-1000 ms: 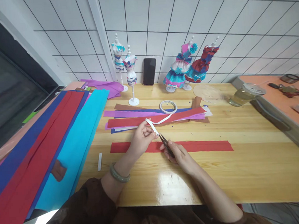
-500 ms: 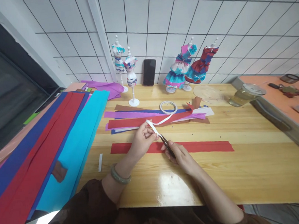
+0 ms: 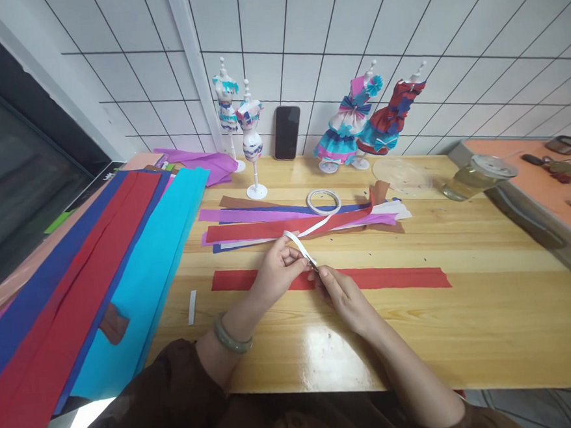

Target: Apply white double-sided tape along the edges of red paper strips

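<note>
My left hand (image 3: pixel 280 268) pinches a narrow white tape (image 3: pixel 298 242) that runs back to a white tape roll (image 3: pixel 324 202) lying beyond my hands. My right hand (image 3: pixel 342 293) is closed on dark scissors (image 3: pixel 314 264), whose handles are mostly hidden by the fingers. The scissors' tip meets the tape beside my left fingertips. Under both hands a long red strip (image 3: pixel 402 277) lies across the table. Just behind is a pile of coloured strips, with a red one (image 3: pixel 247 231) on top.
Large coloured sheets (image 3: pixel 155 249) cover the left side. A small white strip (image 3: pixel 192 308) lies nearby. Mini dress forms (image 3: pixel 251 138), a phone (image 3: pixel 287 133) and dressed forms (image 3: pixel 345 131) stand at the back. A lidded cup (image 3: pixel 478 177) stands at the right.
The scissors have closed at the tape near my left fingertips. Both hands have shifted slightly right, and the red strip's end in the pile now stands up against the brown one.
</note>
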The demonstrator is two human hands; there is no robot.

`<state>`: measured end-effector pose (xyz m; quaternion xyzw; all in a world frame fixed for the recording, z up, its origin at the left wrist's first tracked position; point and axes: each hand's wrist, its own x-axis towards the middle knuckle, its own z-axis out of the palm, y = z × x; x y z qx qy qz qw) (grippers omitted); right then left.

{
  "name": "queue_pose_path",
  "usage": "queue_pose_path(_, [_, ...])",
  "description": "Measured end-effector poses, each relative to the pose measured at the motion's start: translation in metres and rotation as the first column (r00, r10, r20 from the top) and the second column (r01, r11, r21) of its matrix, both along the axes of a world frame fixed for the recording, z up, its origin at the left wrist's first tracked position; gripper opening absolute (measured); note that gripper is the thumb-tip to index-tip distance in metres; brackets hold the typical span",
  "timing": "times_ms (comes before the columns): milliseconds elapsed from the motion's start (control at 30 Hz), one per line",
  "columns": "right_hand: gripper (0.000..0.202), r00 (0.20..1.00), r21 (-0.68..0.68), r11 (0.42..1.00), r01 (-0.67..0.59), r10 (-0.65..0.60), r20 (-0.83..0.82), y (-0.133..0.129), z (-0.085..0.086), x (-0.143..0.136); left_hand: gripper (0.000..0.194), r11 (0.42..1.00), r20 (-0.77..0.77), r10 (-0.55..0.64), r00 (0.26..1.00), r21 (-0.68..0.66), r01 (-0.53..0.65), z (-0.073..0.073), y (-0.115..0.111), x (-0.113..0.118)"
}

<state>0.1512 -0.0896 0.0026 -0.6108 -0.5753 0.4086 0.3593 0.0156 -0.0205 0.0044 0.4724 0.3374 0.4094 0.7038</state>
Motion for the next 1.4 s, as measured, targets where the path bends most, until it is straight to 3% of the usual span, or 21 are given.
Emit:
queue_pose_path(200, [0.039,0.998,0.056,0.998,-0.013,0.009,0.062,0.0008,0.0043,-0.0027,0.059,1.0,0.02,0.002,1.0,-0.031,-0.001,0.0016,-0.0018,0.0005])
queue_pose_path(600, [0.042,1.0,-0.005,1.0,0.017,-0.017,-0.015,0.0007,0.0033,-0.0009,0.044,0.994,-0.033,-0.075,0.997,0.072,0.077,-0.0026,-0.0011,0.001])
queue_pose_path(867, [0.041,1.0,0.012,1.0,0.005,-0.005,0.003,0.0001,0.002,0.0004,0.045,0.993,0.011,-0.116,0.993,0.016,0.115,0.0037,-0.0018,-0.0031])
queue_pose_path(1167, [0.043,0.999,0.021,1.0,0.009,-0.01,0.047,-0.0002,0.0026,0.0012,0.047,0.985,0.098,-0.166,0.981,-0.037,0.17,-0.0021,0.001,-0.0056])
queue_pose_path(1400, [0.043,0.998,0.037,0.999,-0.005,0.003,0.055,-0.0011,0.0032,0.002,0.043,0.986,0.077,-0.162,0.984,-0.022,0.164,-0.0006,0.0015,-0.0062])
